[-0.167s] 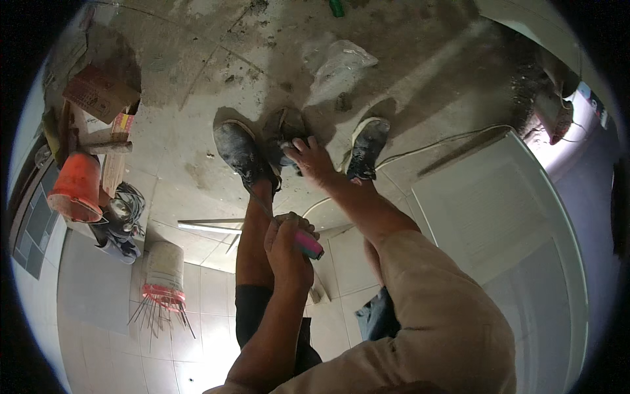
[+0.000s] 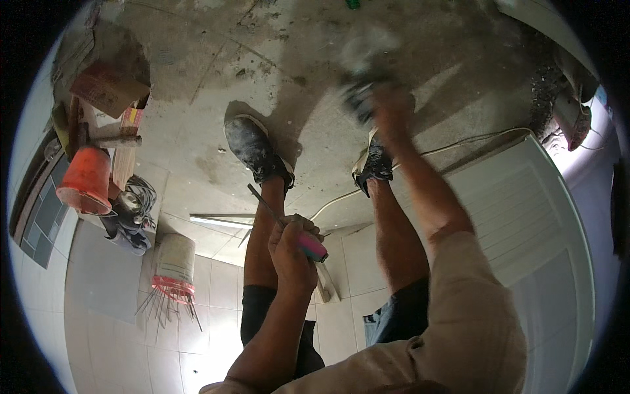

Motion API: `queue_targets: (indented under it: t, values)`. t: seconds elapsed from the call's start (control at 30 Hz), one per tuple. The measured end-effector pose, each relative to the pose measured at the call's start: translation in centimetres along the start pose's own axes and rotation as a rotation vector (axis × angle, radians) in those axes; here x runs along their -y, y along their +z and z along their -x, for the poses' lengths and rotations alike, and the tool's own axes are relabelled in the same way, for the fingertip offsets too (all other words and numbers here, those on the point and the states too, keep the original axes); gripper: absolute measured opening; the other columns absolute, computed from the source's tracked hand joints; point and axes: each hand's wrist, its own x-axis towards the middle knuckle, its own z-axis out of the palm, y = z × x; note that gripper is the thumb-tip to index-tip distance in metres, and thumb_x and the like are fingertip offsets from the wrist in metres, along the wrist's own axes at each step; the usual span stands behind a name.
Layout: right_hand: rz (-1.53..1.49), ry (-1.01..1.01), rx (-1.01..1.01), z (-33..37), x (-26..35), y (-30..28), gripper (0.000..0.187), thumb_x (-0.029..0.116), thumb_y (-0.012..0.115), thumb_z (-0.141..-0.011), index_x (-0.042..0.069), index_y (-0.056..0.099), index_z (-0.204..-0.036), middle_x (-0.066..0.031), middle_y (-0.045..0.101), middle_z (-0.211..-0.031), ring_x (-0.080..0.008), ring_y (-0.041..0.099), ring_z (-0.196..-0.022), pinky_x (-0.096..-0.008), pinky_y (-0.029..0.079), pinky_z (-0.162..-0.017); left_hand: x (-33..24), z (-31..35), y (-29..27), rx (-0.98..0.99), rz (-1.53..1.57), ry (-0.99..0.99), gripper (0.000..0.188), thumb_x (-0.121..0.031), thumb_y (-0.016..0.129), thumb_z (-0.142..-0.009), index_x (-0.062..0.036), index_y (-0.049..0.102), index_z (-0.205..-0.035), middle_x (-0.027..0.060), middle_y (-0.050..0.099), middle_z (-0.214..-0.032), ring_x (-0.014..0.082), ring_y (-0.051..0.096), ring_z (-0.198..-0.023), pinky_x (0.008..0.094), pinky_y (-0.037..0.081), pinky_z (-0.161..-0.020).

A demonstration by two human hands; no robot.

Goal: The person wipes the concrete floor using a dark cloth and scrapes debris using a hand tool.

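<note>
Clearly the left hand grips a stiff, light screwdriver by its pink handle, fingers wrapped tight; the right hand is blurred, its fingers unreadable.

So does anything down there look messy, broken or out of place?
Yes. The tiled floor stops at a ragged edge, and beyond it lies bare, stained concrete. A white bucket lies on its side with thin rods fanning out of its mouth. The right hand is too blurred to read.
</note>
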Motion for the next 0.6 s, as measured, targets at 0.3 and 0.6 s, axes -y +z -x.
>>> queue_targets:
  t: [0.3,0.6]
  values:
    - [-0.108,-0.009,0.010,0.1,-1.1,-20.8,0.045,0.004,0.064,-0.078,0.013,0.065,-0.123,-0.0237,0.053,-0.129,-0.0434,0.050,-0.122,-0.0490,0.045,-0.100,-5.4,-11.6,9.9,0.028,-0.617,0.510,0.034,-0.028,0.066,-0.087,0.0047,0.064,-0.081,0.0113,0.060,-0.068,0.0230,0.061,-0.066,0.0368,0.047,-0.063]
    - [-0.313,-0.551,0.005,3.9,12.6,-8.8,0.051,0.001,0.067,-0.072,0.019,0.065,-0.120,-0.0137,0.051,-0.130,-0.0378,0.054,-0.105,-0.0517,0.047,-0.089,-14.3,-23.6,28.7,-0.097,-1.471,0.873,0.036,-0.033,0.075,-0.081,-0.0053,0.070,-0.102,0.0134,0.072,-0.095,0.0277,0.070,-0.087,0.0435,0.054,-0.076]
